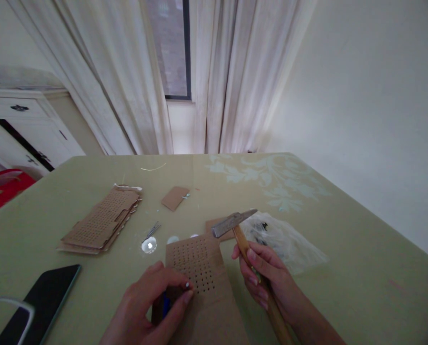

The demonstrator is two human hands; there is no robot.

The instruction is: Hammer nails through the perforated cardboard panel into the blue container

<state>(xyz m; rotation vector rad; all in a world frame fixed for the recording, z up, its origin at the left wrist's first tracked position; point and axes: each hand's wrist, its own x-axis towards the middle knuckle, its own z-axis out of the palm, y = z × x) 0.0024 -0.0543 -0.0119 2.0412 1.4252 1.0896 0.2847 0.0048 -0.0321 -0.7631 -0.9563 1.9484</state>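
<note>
My right hand (262,275) is closed round the wooden handle of a hammer (233,223), whose steel head hangs just above the far edge of a cardboard piece (203,268) punched with rows of small holes. My left hand (156,299) rests on the near left of that cardboard, thumb and forefinger pinched on a small nail (187,284) standing at the hole grid. Something small and blue shows under that hand.
A stack of perforated cardboard sheets (102,221) lies at the left. A small cardboard scrap (175,197), loose nails (152,231) beside a round lid (149,246), a clear plastic bag (282,239) and a dark tablet (41,299) lie around. White cabinet at left, curtains behind.
</note>
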